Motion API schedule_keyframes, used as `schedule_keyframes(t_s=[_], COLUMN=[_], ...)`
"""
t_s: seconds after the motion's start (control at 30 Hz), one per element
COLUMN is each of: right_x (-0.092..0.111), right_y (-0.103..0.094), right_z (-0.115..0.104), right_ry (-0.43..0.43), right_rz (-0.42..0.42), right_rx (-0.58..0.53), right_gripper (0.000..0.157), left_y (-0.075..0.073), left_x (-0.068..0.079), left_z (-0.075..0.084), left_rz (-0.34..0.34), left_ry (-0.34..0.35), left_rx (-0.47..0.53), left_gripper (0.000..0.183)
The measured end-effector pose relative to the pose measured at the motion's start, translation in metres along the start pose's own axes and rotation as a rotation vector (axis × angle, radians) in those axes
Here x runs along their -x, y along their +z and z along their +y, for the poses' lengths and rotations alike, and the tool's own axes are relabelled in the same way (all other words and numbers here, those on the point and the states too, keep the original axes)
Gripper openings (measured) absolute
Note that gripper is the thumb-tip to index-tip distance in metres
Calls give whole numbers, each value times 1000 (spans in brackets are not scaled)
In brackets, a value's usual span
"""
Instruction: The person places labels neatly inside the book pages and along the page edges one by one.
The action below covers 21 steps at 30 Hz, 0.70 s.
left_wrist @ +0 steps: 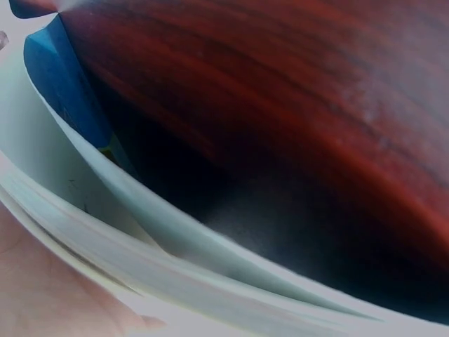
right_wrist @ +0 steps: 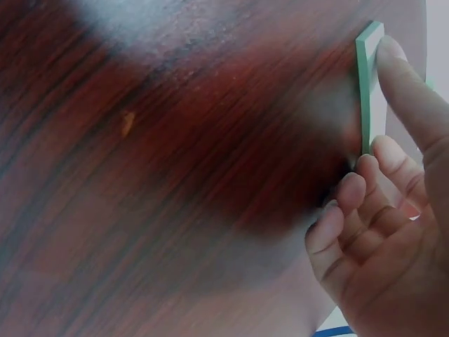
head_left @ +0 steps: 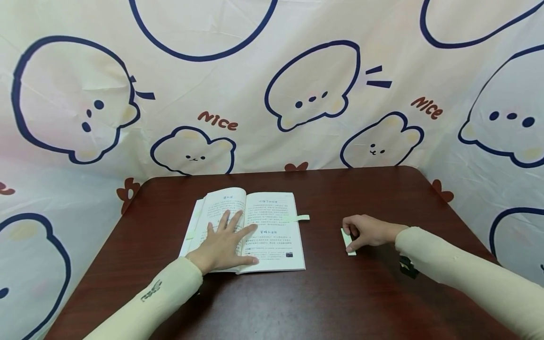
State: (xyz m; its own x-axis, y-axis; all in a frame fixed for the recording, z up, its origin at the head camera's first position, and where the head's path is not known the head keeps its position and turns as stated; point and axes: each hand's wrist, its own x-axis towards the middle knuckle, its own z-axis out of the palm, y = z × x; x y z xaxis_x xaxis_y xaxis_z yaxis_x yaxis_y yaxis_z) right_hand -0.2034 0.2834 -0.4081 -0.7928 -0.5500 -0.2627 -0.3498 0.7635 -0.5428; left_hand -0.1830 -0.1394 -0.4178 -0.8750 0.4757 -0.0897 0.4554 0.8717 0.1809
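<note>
An open book [head_left: 276, 252] lies left of centre on the table, printed text on both pages. Across its inner fold and left page, my left hand [head_left: 221, 248] rests with spread, straight fingers. A pale green sticky tab [head_left: 303, 217] juts out past the right page's edge, and another tab [head_left: 190, 234] shows at the left side. My right hand [head_left: 374, 230] pinches a narrow pad of green sticky notes [right_wrist: 364, 91] by its ends, thumb at one, fingers at the other, low at the tabletop. In the left wrist view, the book's page edges [left_wrist: 203, 242] hide most of the left hand.
The dark red-brown wooden table [head_left: 323, 302] carries the book and the pad. Behind it and at both sides hangs a pale curtain [head_left: 255, 94] with cartoon outlines. A dark band [head_left: 409, 267] hangs under the right sleeve.
</note>
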Motion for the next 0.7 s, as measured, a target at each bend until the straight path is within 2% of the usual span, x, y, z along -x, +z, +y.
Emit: schedule_keyframes(t_s=[0.23, 0.37, 0.43, 0.53, 0.7], right_x=[-2, -1, -1, 0, 2], right_y=[-5, -8, -8, -7, 0], right_z=[-4, -12, -17, -26, -40], right_ry=[30, 67, 89, 96, 93], right_rz=[-45, -57, -54, -32, 53], right_rx=[-29, -7, 47, 184, 391], right_gripper=[32, 24, 20, 11, 6], left_y=[0, 1, 1, 1, 1], left_x=[1, 1, 1, 0, 1], left_z=[0, 0, 0, 0, -1], left_rz=[1, -3, -4, -2, 2], left_ry=[1, 1, 1, 3, 9], left_rx=[1, 2, 2, 2, 2], left_gripper=[92, 92, 92, 92, 92])
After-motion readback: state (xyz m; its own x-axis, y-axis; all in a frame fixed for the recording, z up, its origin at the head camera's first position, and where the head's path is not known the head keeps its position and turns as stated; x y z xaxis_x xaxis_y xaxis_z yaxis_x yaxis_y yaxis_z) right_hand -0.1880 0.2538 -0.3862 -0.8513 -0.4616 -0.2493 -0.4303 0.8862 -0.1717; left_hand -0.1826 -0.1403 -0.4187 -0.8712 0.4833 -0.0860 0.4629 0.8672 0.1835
